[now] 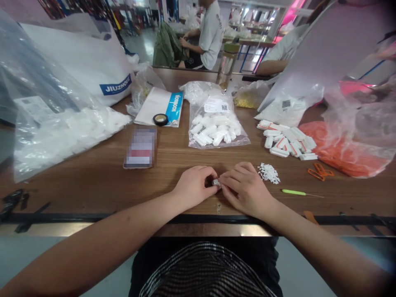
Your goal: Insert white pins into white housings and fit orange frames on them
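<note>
My left hand point(195, 185) is closed around a small white plastic housing point(215, 182), whose slotted end shows between the fingers. My right hand point(246, 186) meets it there, fingertips pinched at the same piece; whether they hold a separate tiny part is hidden. Just beyond the right hand lies a little heap of tiny white pieces point(269, 173). To its right rests a thin pick with a green handle point(293, 192). Several orange clips point(320, 171) lie near a pile of white housings with orange strips point(287, 140).
A clear bag of white housings point(216, 132) lies ahead. At left are a big bag of white parts point(71, 136), a phone point(140, 148), and black tape point(160, 119) on a notebook point(154, 105). An orange-filled bag point(346, 152) sits right; a bottle point(227, 64) stands behind. People sit beyond.
</note>
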Motion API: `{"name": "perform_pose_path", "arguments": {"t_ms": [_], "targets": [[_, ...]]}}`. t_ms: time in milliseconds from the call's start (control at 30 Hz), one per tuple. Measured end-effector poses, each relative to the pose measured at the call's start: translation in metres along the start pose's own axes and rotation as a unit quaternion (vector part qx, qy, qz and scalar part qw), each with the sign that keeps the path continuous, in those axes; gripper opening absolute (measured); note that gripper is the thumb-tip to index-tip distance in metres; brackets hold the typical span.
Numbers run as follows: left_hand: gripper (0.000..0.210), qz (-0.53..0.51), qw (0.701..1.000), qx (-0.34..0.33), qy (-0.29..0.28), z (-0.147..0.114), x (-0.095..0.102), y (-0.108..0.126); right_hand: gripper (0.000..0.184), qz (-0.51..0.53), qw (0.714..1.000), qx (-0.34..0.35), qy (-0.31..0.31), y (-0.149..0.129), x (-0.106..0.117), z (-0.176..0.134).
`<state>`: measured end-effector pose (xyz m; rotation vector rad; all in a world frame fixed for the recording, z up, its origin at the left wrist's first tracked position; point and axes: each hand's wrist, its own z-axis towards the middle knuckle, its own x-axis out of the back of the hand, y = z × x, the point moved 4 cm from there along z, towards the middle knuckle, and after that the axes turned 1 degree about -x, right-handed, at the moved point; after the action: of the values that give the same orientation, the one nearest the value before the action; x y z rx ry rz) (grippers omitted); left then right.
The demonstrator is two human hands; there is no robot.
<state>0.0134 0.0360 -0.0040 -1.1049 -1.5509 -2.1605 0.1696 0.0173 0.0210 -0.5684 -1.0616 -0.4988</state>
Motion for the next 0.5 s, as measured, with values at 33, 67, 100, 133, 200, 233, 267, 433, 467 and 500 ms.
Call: {"name": "perform_pose_path", "arguments": {"t_ms": [33,67,100,133,200,233,267,433,467,500], "targets": [[0.012,0.001,1.0,0.0,-0.001,0.0,0.0,-0.001,0.018,-0.017,1.0,0.01,-0.007,-0.002,-0.002,0.001],[0.011,0.001,1.0,0.002,-0.002,0.0,0.0,-0.001,0.019,-0.03,0.999,0.015,-0.014,-0.005,-0.003,0.002],[0.011,0.003,1.0,0.004,-0.002,0.0,0.0,-0.001,0.02,-0.036,0.999,0.017,-0.018,-0.006,-0.002,0.003],[0.01,0.003,1.0,0.007,0.0,0.0,0.0,-0.002,0.02,-0.032,0.999,0.013,-0.021,-0.006,-0.001,0.004],[0.009,0.003,1.0,0.005,0.001,0.0,0.001,-0.002,0.021,-0.003,1.0,-0.007,-0.013,0.001,0.008,0.0],[0.011,0.001,1.0,0.005,0.0,0.0,0.001,-0.001,0.023,0.011,1.0,-0.029,-0.002,0.009,0.016,-0.006],[0.01,0.001,1.0,0.006,-0.003,0.0,0.001,-0.001,0.025,0.015,0.998,-0.059,0.013,0.02,0.025,-0.015],[0.01,0.013,1.0,0.01,-0.011,0.0,0.0,-0.002,0.028,-0.078,0.963,-0.257,-0.035,0.092,0.067,-0.099],[0.011,0.017,1.0,0.009,-0.016,0.0,0.0,-0.002,0.031,-0.097,0.954,-0.279,-0.061,0.103,0.071,-0.117],[0.01,0.022,1.0,0.007,-0.018,0.0,-0.001,-0.003,0.032,-0.108,0.947,-0.293,-0.073,0.112,0.074,-0.133]]}}
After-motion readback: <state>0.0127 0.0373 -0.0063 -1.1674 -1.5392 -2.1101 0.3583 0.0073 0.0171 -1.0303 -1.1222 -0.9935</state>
